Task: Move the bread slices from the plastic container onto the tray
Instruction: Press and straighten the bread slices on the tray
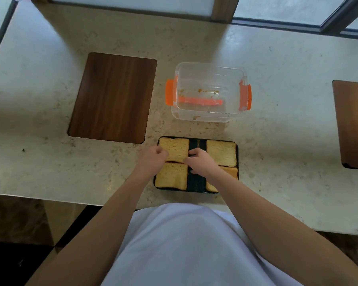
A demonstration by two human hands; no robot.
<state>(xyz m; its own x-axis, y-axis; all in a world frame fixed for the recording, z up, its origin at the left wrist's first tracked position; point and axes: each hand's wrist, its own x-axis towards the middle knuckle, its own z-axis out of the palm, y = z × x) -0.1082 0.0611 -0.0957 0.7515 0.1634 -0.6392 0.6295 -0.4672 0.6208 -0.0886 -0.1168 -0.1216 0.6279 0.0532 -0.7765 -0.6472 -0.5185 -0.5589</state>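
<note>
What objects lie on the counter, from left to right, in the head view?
Dark wooden board → clear plastic container with orange clips, and nearer, the black tray of bread slices → second wooden board at the right edge.

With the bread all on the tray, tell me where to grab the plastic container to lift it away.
Take the plastic container by its two short ends, at the orange latches, one hand from the left and one from the right. It sits upright and open, apparently holding only crumbs; the clear walls look smooth, while the latches stick out as natural grips. Both ends are unobstructed.
</note>
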